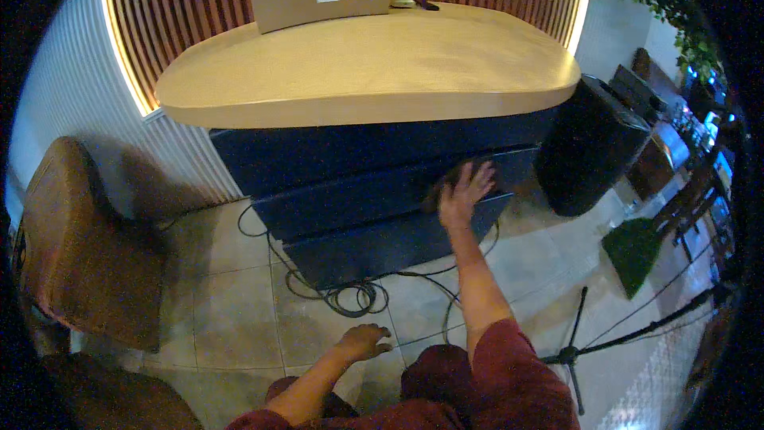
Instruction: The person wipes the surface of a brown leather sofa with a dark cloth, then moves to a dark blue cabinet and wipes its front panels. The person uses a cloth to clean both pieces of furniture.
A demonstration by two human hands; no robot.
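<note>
In front of me stands a dark cabinet (358, 200) with three stacked front panels, under a rounded light-wood top (406, 65). My right hand (467, 194) reaches out to the right part of the middle panel, fingers spread, with nothing visible in it. Its shadow falls on the panel; whether the fingers touch the surface, I cannot tell. My left hand (364, 341) hangs low over the tiled floor, fingers loosely apart and empty. Just beyond it, a coil of black cable (355, 300) lies at the foot of the cabinet.
A cardboard box (322, 9) with a white label, a small pale object (401, 2) and a dark one (428, 5) sit at the top's back edge. Left is a brown upholstered chair (95, 239); right are a black rounded case (588, 146) and a black stand's legs (570, 355).
</note>
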